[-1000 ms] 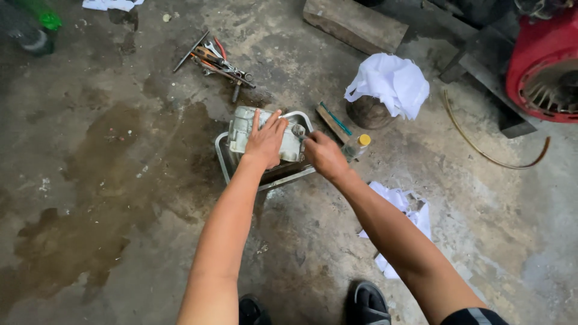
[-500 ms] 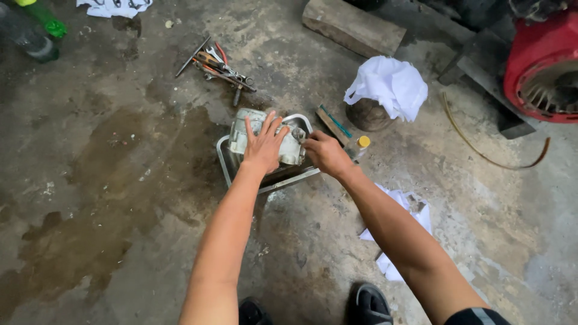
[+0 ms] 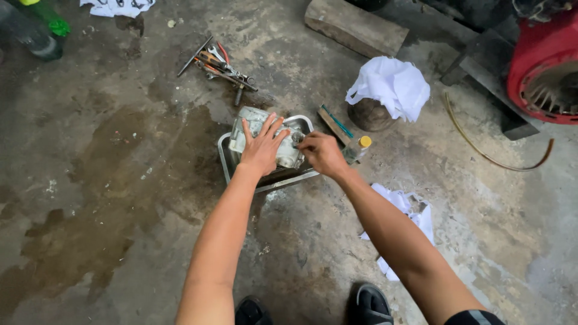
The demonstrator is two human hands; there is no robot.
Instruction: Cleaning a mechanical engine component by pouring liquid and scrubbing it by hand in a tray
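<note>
While the two shoes (image 3: 313,310) at the bottom edge of the frame stand on the stained concrete floor (image 3: 108,198), both forearms reach up toward the middle, where a grey metal engine part (image 3: 265,135) sits in a shallow steel tray (image 3: 226,162). The left hand (image 3: 262,147) lies flat on the part with fingers spread, open and pressing down rather than gripping. The right hand (image 3: 322,153) is closed into a pinch at the part's right end; what its fingertips hold is too small to tell. By the look of it, the step in hand is working on a small fitting at that end while the left hand steadies the casting. A next move would likely call for firm pressure from the left hand so the part does not rock in the tray, and fine fingertip control from the right.

Just right of the tray lie a small bottle with a yellow cap (image 3: 357,147) and a wooden-backed brush (image 3: 333,123). Crumpled white paper (image 3: 406,207) lies at centre right. Further up, a white rag (image 3: 391,84) drapes a dark round object, and loose hand tools (image 3: 220,66) lie upper left of centre. A wooden block (image 3: 355,27) sits at the top, a red engine housing (image 3: 545,66) at upper right, a green-capped bottle (image 3: 39,27) at upper left.
</note>
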